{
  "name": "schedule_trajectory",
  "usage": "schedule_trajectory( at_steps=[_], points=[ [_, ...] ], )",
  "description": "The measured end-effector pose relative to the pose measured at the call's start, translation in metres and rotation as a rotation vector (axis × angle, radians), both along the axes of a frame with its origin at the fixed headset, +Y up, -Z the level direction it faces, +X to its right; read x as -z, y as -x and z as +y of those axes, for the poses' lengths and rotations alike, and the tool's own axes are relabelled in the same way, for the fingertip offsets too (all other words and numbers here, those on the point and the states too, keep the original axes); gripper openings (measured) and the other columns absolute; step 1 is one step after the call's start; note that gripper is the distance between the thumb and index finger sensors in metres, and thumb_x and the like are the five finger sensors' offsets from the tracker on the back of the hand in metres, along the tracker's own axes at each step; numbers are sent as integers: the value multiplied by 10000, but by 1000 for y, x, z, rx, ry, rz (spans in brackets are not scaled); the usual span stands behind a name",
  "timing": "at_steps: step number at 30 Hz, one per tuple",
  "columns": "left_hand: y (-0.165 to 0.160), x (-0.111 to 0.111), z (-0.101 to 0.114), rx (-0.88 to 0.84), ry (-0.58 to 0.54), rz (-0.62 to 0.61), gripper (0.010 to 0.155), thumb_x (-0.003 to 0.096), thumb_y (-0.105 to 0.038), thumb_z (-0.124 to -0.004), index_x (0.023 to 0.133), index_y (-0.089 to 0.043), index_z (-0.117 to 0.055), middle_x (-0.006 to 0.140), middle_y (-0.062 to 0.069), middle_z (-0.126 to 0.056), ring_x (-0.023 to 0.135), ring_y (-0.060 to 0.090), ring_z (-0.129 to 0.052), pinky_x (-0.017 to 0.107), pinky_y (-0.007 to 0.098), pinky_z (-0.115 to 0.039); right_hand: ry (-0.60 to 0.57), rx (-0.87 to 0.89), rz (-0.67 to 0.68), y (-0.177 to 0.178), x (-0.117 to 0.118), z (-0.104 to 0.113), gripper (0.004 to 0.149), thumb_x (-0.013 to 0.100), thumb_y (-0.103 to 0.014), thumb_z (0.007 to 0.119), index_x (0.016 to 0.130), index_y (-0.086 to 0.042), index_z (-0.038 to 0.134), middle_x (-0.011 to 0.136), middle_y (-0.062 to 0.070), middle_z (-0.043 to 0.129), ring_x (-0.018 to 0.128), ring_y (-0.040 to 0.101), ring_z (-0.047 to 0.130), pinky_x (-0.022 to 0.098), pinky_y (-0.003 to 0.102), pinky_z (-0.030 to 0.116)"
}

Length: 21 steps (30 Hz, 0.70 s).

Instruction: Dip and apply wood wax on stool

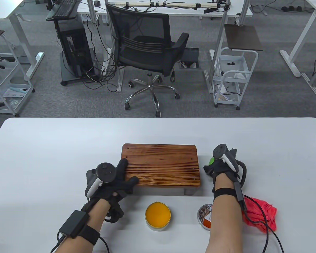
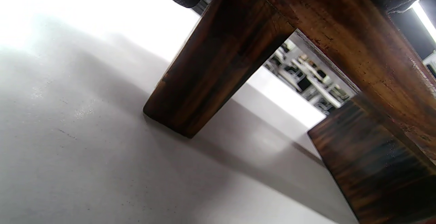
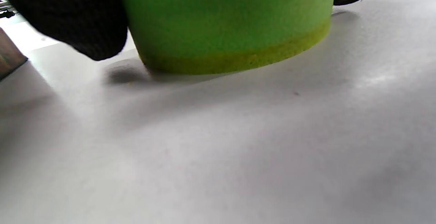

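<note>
Stool (image 1: 160, 164): mid-desk, toward the near edge. Left hand (image 1: 113, 181) lies flat on its near-left corner, fingers straight.

Green sponge (image 3: 226, 26): pinched in the right hand (image 1: 222, 168), just beside the stool's right end, its lower band yellowed.

Wax tin (image 1: 158, 216): lidless, at the near edge.

Lid (image 1: 205, 217) and red cloth (image 1: 260, 214): near-right.

Risks, as judged: the stool could skid under rubbing if the flat hand slips; the right forearm could knock the lid.

Hidden: the sponge's underside, most of the right hand's fingers, part of the lid.

table view high, looking down, wrist views low, tabletop (image 1: 55, 158) shared
</note>
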<state>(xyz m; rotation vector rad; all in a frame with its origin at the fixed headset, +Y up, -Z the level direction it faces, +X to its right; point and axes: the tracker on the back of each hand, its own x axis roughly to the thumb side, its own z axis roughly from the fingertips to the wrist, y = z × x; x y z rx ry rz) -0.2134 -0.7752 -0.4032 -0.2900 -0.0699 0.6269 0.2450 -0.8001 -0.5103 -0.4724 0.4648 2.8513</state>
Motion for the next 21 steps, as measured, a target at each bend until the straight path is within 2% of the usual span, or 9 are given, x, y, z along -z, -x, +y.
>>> schedule_trajectory(
  at_steps=[14, 18, 21],
  points=[
    [0, 0, 0, -2, 1, 1, 1051, 449, -808, -719, 1159, -393, -65, 1245, 227, -359, 1087, 594, -219, 660, 852, -187, 22, 30, -9, -1, -1, 4, 1090, 345, -687, 904, 1121, -283, 254, 1181, 178, 164, 1017, 561, 305, 716, 702, 498],
    [0, 0, 0, -4, 2, 1, 1050, 450, -808, -720, 1159, -394, -65, 1245, 229, -358, 1084, 596, -219, 659, 851, -185, 8, 26, -12, -2, -2, 10, 1095, 344, -694, 902, 1121, -288, 246, 1182, 171, 144, 1024, 558, 265, 720, 712, 469],
    [0, 0, 1, -7, 2, -1, 1050, 453, -804, -723, 1161, -389, -67, 1245, 228, -347, 1081, 596, -217, 655, 850, -179, -15, 18, -9, -3, -4, 18, 1100, 341, -697, 900, 1122, -289, 241, 1181, 165, 125, 1025, 555, 200, 727, 730, 393]
  ],
)
